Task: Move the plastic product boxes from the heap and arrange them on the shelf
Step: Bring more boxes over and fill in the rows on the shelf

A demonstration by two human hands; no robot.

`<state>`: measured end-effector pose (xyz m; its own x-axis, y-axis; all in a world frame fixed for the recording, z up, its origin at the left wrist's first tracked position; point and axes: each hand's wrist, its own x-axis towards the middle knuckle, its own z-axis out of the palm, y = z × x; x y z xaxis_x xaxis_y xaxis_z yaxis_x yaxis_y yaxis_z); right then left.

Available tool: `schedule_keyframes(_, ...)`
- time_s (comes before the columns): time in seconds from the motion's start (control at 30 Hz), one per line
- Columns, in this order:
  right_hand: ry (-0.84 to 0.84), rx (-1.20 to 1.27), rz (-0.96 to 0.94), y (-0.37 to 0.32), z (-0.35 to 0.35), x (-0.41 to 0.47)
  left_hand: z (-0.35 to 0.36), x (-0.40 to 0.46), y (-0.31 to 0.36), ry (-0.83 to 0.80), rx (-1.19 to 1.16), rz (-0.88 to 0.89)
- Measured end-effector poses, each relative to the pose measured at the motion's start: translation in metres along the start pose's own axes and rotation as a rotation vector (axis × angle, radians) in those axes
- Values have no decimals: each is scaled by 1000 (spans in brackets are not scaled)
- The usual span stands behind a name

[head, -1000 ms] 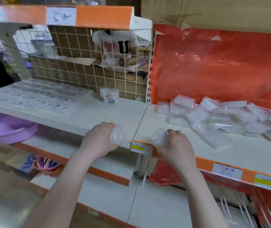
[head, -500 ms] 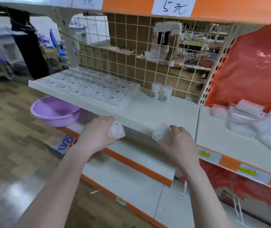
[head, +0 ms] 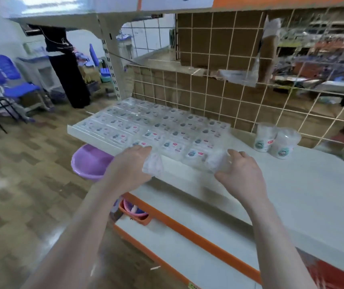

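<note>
My left hand grips a clear plastic product box at the front edge of the white shelf. My right hand holds a second clear box just right of the arranged rows. Several clear boxes with small labels lie flat in neat rows on the shelf's left part. Both held boxes hover close to the front row. The heap is out of view.
Two round clear tubs stand near the wire grid back. A purple basin sits on the lower shelf at left. An orange bin sits below. A person in dark clothes and blue chairs are far left.
The view swung left from the heap to the arranged rows. Both hands, each still holding a box, moved up to the front row of boxes.
</note>
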<state>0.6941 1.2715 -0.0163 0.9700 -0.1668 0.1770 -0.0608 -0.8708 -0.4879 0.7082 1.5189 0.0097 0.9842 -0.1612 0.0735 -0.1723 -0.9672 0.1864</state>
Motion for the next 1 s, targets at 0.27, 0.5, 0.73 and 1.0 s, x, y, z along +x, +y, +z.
schedule_keyframes(0.27, -76, -76, -39, -54, 34, 77, -18, 80, -61, -14, -12, -2)
schedule_keyframes(0.5, -121, -100, -42, -79, 63, 110, -15, 139, -92, -79, -35, 66)
schedule_keyframes(0.73, -246, -241, 77, -95, 87, 126, -14, 182, -116, -164, -18, 285)
schedule_keyframes(1.0, -366, -360, 135, -117, 76, 135, -20, 209, -127, -248, -5, 453)
